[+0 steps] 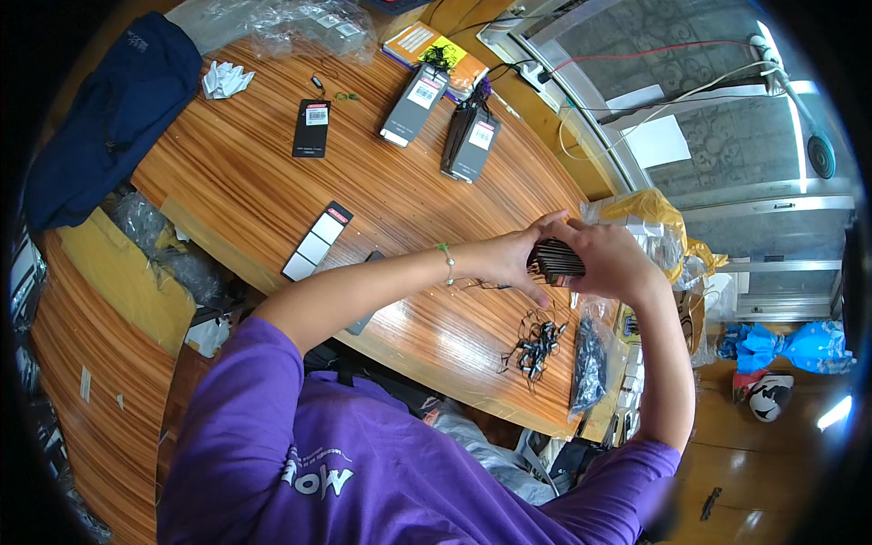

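Presently clasped between left hand [510, 258] and right hand [613, 259], fingers curled round: dark stack [557, 260], long axis unclear; toward near edge of table [409, 202], black cord pile [539, 346].

We stretch our left arm [363, 294] across to the right, while our right arm [668, 381] rises in a bend from below. Our left hand [504, 259] and right hand [618, 259] face each other, both curved inward, fingers [556, 218] close together above, left thumb [538, 294] spread below.
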A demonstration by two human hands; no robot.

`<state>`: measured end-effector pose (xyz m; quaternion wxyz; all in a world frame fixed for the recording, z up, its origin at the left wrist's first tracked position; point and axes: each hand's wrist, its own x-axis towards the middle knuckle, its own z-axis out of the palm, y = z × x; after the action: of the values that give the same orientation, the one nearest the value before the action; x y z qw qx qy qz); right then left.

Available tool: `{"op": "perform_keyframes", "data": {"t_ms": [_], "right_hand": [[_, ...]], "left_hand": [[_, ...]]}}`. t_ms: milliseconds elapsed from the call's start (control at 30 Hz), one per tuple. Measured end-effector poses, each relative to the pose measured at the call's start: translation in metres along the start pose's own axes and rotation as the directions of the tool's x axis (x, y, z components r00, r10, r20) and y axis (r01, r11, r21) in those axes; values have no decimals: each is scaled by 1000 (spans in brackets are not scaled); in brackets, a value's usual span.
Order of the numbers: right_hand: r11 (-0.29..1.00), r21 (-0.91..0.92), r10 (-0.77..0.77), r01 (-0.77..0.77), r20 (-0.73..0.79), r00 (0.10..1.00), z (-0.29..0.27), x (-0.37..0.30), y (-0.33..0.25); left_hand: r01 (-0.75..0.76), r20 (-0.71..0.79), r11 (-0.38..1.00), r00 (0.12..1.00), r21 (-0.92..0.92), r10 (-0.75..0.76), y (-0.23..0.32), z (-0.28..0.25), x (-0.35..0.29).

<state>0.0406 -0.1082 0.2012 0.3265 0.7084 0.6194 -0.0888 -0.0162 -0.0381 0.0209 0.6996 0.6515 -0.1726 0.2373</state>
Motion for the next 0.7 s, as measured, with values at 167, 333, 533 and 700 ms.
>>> {"op": "perform_keyframes", "data": {"t_ms": [167, 333, 533, 700], "right_hand": [[991, 135, -14, 16, -19, 1000, -8, -2, 4], [933, 359, 35, 6, -108, 994, 6, 3, 9], [864, 499, 50, 65, -215, 975, 33, 14, 13], [775, 624, 92, 102, -271, 958, 94, 34, 5]], "left_hand": [[348, 124, 933, 925, 96, -358, 6, -12, 7], [316, 184, 855, 890, 412, -417, 25, -51, 16], [242, 204, 801, 890, 547, -408, 22, -66, 14], [4, 187, 522, 932, 853, -312, 11, -73, -3]]}}
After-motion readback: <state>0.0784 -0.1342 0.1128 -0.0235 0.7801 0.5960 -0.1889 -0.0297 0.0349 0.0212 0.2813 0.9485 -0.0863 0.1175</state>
